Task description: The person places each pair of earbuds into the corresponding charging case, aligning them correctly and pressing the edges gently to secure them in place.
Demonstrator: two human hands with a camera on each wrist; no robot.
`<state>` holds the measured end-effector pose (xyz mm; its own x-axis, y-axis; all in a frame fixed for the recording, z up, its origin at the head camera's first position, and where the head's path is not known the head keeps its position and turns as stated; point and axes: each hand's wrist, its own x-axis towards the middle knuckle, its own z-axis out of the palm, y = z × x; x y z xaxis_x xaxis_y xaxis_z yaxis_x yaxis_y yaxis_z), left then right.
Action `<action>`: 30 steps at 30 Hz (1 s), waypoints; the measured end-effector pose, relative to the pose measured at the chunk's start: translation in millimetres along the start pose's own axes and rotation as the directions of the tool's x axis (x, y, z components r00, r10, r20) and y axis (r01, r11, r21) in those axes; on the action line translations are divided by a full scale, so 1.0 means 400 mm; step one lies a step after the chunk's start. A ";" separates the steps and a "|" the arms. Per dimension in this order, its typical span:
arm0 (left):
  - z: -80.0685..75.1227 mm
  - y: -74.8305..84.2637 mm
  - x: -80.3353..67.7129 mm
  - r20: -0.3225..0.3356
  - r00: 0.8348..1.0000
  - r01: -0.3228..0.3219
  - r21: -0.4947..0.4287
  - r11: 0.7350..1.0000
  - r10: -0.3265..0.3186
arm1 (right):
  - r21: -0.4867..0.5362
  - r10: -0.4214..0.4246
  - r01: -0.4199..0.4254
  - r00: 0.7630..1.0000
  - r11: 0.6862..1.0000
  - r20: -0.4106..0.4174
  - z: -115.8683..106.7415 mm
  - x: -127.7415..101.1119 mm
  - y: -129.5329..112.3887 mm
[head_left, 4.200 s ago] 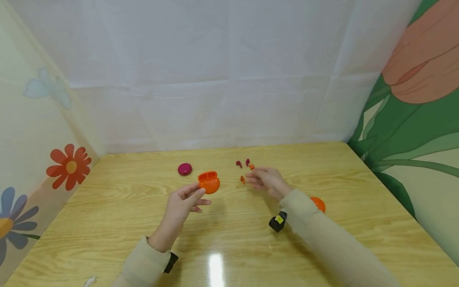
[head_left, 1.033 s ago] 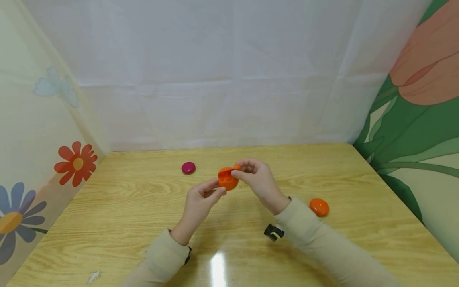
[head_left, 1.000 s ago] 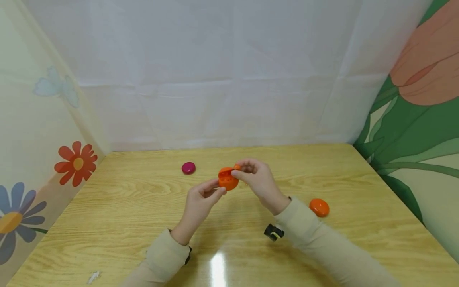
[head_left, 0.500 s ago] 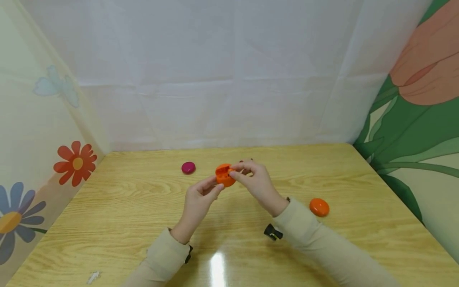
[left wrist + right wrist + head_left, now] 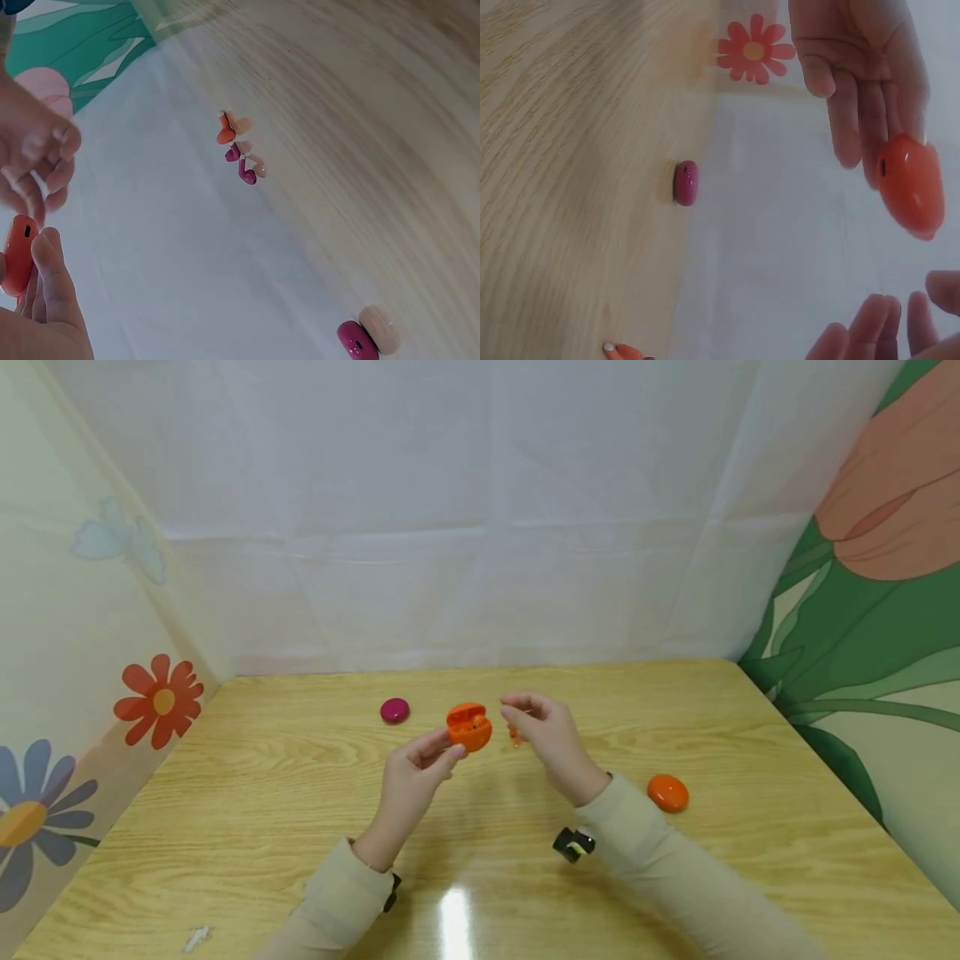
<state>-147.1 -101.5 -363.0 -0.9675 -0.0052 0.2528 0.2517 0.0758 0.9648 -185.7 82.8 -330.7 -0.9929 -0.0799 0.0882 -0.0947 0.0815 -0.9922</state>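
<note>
Withdrawn rightward from the open orange plastic earbud case is the right hand, fingers loosely curled, nothing being gripped | case is being pinched aloft by left hand | orange earbud is lying just beside right hand.

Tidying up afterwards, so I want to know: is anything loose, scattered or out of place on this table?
Yes. Loose earbuds, one orange and two magenta, lie on the table outside any case. The left hand holds the orange case open in the air. A magenta case and another orange case sit closed and apart.
</note>
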 end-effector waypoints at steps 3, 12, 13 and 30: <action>-0.004 0.000 -0.002 -0.001 1.000 0.017 -0.002 1.000 -0.017 | 0.038 0.071 -0.070 0.997 0.997 -0.009 -0.013 0.011 0.018; -0.009 -0.001 -0.006 0.005 0.998 0.061 -0.025 0.998 -0.061 | 0.097 0.214 -0.212 0.977 0.972 -0.008 -0.039 0.038 0.077; -0.010 -0.002 -0.006 0.005 0.998 0.062 -0.025 0.998 -0.062 | 0.102 0.237 -0.236 0.971 0.966 -0.005 -0.041 0.040 0.082; -0.019 0.003 -0.009 0.024 0.995 0.098 -0.045 0.994 -0.097 | 0.125 0.473 -0.474 0.880 0.872 0.037 -0.046 0.087 0.145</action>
<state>-143.3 -109.0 -362.2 -0.9877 0.0109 0.1560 0.1562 0.0297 0.9873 -227.0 102.9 -383.6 -0.9159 -0.0687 -0.3954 0.3973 -0.0153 -0.9176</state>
